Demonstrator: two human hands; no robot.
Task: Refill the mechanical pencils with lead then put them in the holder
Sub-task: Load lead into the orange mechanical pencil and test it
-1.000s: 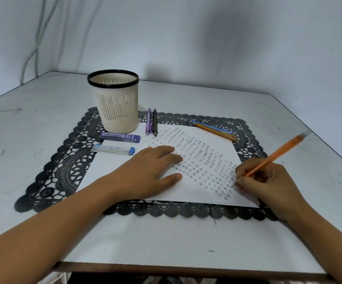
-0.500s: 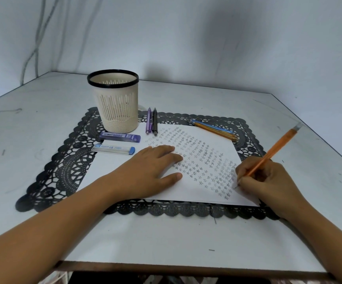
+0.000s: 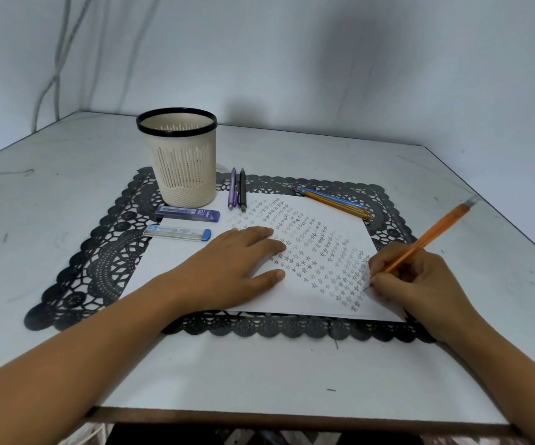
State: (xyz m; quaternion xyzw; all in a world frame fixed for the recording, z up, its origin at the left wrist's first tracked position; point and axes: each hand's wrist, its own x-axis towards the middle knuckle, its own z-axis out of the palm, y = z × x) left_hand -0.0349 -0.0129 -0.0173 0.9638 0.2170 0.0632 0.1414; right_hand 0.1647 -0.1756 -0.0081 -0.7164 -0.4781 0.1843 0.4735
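My right hand [image 3: 420, 284] grips the orange pencil [image 3: 426, 239] in a writing hold, tip down on the paper [image 3: 308, 297] at my fingertips, barrel slanting up and away to the right. My left hand [image 3: 227, 268] lies flat and open on the paper, holding nothing. Just beyond the left fingers: two lead cases [image 3: 178, 232], the holder [image 3: 181, 162] behind them, and a purple and a black pencil [image 3: 237, 189] side by side. Beyond the right hand lie more pencils [image 3: 333, 202], probably three; the count is unclear. All rests on a black lace mat [image 3: 105, 264].
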